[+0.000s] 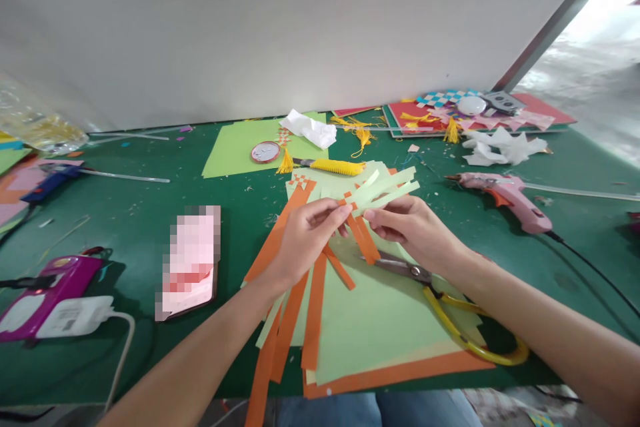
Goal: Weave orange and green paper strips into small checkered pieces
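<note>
Over the middle of the table, both hands hold a small weave of orange and pale green paper strips (pixel 383 188). My left hand (pixel 320 223) pinches its left side between thumb and fingers. At the lower right, my right hand (pixel 407 221) has thumb and fingers closed on the strips. Loose green ends fan out to the upper right, and an orange end hangs down. Beneath lie a stack of pale green sheets (pixel 370 327) and long orange strips (pixel 293 310). Yellow-handled scissors (pixel 417 272) rest on the sheets under my right forearm.
A yellow utility knife (pixel 333 166) and a round lid (pixel 265 152) lie behind the hands. A pink glue gun (pixel 510 197) is at right, a blue one (pixel 53 181) at left. A phone (pixel 193 267) and a purple power strip (pixel 55 293) lie on the left.
</note>
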Demonstrator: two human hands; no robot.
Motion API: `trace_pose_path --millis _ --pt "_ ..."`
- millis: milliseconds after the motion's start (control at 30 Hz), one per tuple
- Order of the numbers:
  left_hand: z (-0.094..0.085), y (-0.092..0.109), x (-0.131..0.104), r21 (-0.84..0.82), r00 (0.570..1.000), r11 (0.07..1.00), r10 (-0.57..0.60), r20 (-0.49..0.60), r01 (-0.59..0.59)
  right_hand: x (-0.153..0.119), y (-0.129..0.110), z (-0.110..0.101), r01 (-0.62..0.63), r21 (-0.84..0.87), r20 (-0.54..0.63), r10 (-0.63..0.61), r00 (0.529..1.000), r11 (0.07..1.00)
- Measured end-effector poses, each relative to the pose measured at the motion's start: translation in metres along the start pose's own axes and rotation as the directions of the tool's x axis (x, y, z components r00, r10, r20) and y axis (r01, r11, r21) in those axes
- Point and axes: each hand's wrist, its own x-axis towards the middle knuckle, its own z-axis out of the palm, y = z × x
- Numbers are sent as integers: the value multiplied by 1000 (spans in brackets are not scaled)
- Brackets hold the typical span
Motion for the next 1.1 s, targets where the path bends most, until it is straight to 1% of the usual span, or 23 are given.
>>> trace_pose_path --millis 233,467,567,700,800,1100 --pt "0 1 0 3 1000 1000 -9 2 9 0 -1 -1 22 -13 0 -22 1000 1000" --pt "0 1 -1 19 1000 1000 -2 9 2 1 1 -2 18 -16 -36 -19 999 1000" --pt "0 1 -1 19 1000 1000 4 -17 -3 -1 -2 -1 13 -117 -8 -14 1000 993" --pt "0 1 -1 5 999 1000 12 -41 -12 -4 -8 2 74 -279 50 -62 997 958" --pt "0 0 0 24 999 999 27 -42 -26 -5 -11 4 106 -331 58 -92 994 938" --pt "1 0 -1 33 998 999 41 -49 -39 -4 -14 6 145 -448 32 -147 989 882"
